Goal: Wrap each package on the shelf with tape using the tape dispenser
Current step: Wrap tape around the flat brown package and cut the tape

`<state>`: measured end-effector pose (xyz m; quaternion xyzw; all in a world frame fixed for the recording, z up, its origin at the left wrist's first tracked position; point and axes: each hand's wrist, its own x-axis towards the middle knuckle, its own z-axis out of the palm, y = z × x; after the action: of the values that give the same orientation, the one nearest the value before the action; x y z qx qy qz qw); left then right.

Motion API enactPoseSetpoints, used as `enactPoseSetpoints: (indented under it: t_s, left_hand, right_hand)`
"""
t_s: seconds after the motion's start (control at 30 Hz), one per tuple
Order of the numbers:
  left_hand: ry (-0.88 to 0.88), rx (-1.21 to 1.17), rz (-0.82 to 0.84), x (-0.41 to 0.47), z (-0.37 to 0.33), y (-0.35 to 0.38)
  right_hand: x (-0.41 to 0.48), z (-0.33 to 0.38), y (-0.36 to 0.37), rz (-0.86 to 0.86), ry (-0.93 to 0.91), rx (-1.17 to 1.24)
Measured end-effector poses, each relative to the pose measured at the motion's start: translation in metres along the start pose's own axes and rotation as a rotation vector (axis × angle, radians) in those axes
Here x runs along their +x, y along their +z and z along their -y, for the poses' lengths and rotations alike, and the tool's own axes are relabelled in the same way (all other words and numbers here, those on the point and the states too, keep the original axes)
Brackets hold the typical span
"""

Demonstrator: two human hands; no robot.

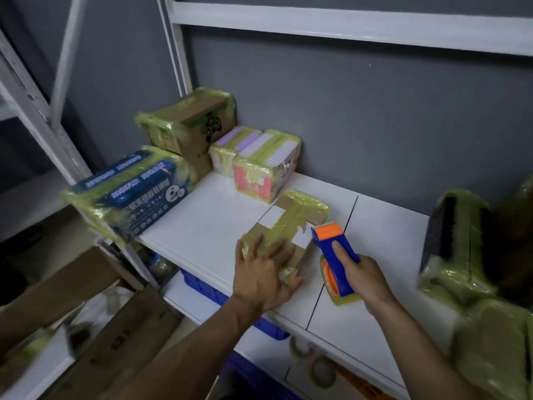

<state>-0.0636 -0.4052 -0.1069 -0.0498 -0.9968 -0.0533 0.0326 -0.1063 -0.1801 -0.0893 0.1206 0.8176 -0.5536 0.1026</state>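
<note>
A flat brown package (291,223) with white labels and yellowish tape strips lies on the white shelf (207,215). My left hand (264,274) lies on its near end with fingers spread, thumb against the package's near side. My right hand (360,280) grips a blue and orange tape dispenser (334,252) just right of the package. The dispenser's orange head touches the package's right edge, and its yellowish tape roll hangs below the handle.
Taped packages stand at the back left: a blue printed pack (129,194), a brown carton (190,131), a pink and white bundle (256,163). A dark taped package (458,246) stands at the right. Blue crates (207,290) and tape rolls (314,362) sit below the shelf.
</note>
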Motion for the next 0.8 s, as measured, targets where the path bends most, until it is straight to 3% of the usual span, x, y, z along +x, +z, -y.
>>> enactPoseSetpoints:
  t_s: [0.5, 0.8]
  left_hand:
    - [-0.323, -0.073, -0.044, -0.031, 0.122, -0.024]
    - [-0.317, -0.14, -0.021, 0.018, 0.185, -0.035]
  right_hand:
    - [-0.026, 0.044, 0.091, 0.157, -0.03, -0.06]
    - [-0.033, 0.075, 0.113, 0.135, -0.017, -0.089]
